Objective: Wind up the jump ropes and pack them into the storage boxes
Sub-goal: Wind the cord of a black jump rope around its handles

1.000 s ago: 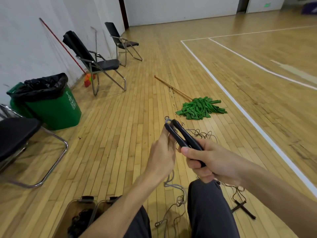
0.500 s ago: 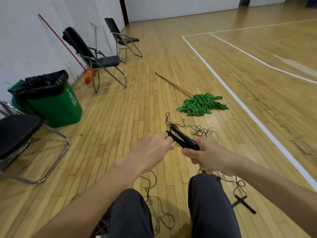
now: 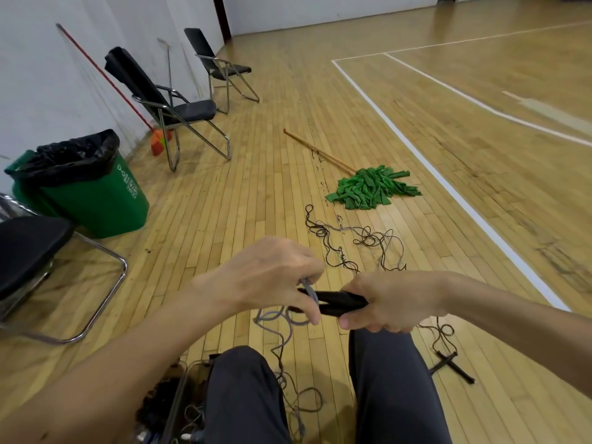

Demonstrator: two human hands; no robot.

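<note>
The right hand (image 3: 389, 302) has its grip closed round the pair of black plastic jump-rope handles (image 3: 336, 302), held side by side above the knees. The left hand (image 3: 272, 277) pinches the thin grey cord (image 3: 310, 289) at the handle ends; the cord droops in loops to the wooden plank floor (image 3: 224, 219) between the legs. A clear plastic storage box (image 3: 182, 389) sits by the left leg with ropes inside. Ahead lies a tangle of dark brown ropes (image 3: 355, 245), with a green strip mop (image 3: 371, 187) beyond it. Another rope's crossed dark handles (image 3: 448, 366) lie to the right. A black metal-framed chair (image 3: 28, 251) and a green bin with a black bag (image 3: 93, 200) stand on the left.
</note>
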